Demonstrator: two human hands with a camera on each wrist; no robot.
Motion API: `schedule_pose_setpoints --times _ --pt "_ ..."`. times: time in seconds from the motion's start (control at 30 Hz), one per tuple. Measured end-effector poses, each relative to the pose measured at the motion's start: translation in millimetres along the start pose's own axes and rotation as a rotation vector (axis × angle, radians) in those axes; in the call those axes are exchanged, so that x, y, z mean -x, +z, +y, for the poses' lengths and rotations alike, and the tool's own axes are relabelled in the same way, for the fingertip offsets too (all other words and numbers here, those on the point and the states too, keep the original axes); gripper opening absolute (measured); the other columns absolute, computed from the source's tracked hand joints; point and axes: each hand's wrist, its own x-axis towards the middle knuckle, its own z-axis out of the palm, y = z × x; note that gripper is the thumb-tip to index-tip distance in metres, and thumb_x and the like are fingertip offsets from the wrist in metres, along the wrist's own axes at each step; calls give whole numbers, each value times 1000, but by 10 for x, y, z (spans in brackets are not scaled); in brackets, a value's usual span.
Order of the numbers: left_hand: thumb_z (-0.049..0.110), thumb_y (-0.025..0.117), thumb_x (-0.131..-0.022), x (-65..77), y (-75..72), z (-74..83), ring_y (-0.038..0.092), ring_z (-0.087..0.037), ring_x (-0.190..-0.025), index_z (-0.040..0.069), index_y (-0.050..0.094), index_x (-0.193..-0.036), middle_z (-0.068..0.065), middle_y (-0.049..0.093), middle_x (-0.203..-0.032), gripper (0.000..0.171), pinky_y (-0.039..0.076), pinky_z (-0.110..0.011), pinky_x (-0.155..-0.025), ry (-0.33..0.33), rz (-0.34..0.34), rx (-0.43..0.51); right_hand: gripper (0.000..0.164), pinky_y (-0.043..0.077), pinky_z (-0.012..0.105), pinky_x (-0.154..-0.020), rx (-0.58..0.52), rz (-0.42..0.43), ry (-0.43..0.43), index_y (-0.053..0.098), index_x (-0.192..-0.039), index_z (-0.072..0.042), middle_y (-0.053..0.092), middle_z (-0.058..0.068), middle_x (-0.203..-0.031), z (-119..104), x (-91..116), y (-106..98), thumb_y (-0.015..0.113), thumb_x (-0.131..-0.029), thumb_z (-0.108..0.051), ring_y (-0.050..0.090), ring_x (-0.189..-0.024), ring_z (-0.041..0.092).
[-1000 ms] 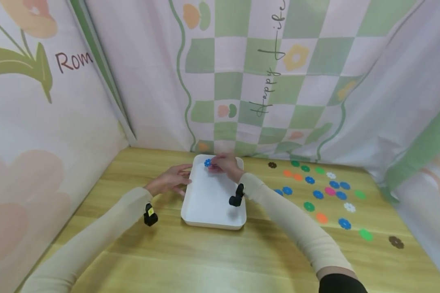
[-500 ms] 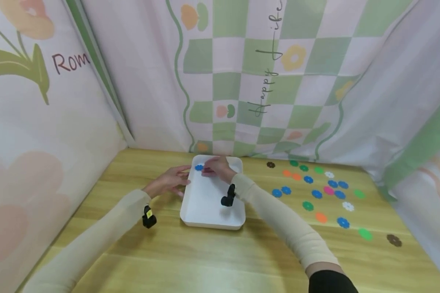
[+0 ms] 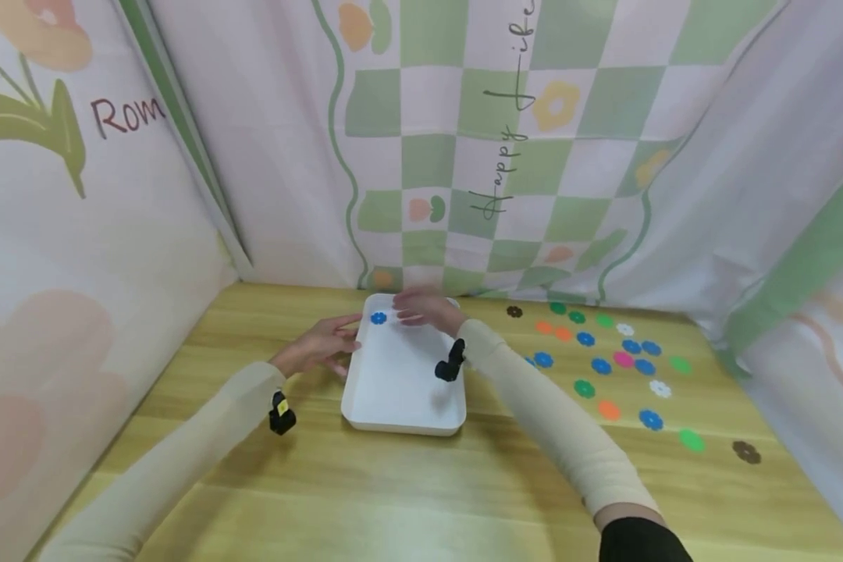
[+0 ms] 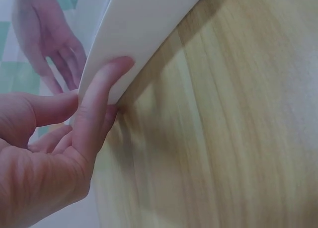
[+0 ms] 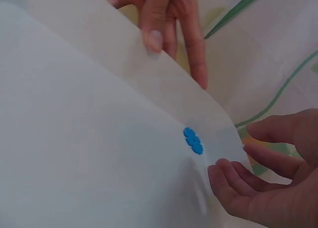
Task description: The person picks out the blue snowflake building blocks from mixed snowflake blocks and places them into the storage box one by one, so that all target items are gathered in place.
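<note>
1. Blue flower piece (image 3: 378, 318): it lies in the white tray (image 3: 403, 382), near the far-left corner, just left of the right fingertips and apart from them.
2. Right hand (image 3: 428, 307): I see the fingers loosely bent, with gaps between them, holding nothing.
3. Left hand (image 3: 316, 346): its fingers are spread against the tray's left wall, one on the outer face, another at the rim. From my angles I can't be sure whether any tip hooks inside.
4. To finish this placement well, I'd lift the right fingers straight up so none drags the piece, and keep the left fingers' touch light so the tray doesn't slide.
5. The other flower pieces (image 3: 601, 365), on the table (image 3: 323, 492) well right of the right fingers, look thin; I'd expect a pinch at the edge to suit them best.
6. Writing: beyond the right fingers, the back curtain (image 3: 428, 160) reads "Happy Life", running upward. Well left of the left fingers, the left curtain (image 3: 126, 234) shows "Rom". The yellow label (image 3: 282, 407) behind the left hand is too small to read.
</note>
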Motion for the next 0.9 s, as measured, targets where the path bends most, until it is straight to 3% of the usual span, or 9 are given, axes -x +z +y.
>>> schedule_pose_setpoints --times 0.33,0.6,0.7,0.9 --pt "1 55 -106 -9 9 -3 47 -45 -144 12 18 -168 -25 28 -168 73 68 -36 -70 8 -5 9 45 47 55 -118 62 -93 -78 43 -150 13 45 38 -150 -112 215 -630 51 -108 -1 52 -135 50" --pt "2 55 -107 23 1 -38 47 -47 -144 11 18 -168 -26 27 -168 72 68 -38 -72 -10 4 5 50 44 59 -119 64 4 -167 38 -155 9 44 34 -152 11 591 -1282 53 -109 -4 67 -117 23" --pt "2 55 -107 32 -9 -20 46 -47 -145 12 18 -168 -26 27 -168 72 68 -38 -73 -12 10 3 53 48 57 -116 149 18 -199 37 -157 6 41 36 -155 88 748 -1534 54 -108 -7 66 -114 15" --pt "4 55 -108 22 8 -7 46 -46 -145 12 19 -168 -26 29 -168 71 68 -38 -73 -7 5 0 59 57 51 -107 313 61 -229 34 -159 4 43 34 -155 328 1021 -2007 57 -109 -17 66 -116 15"
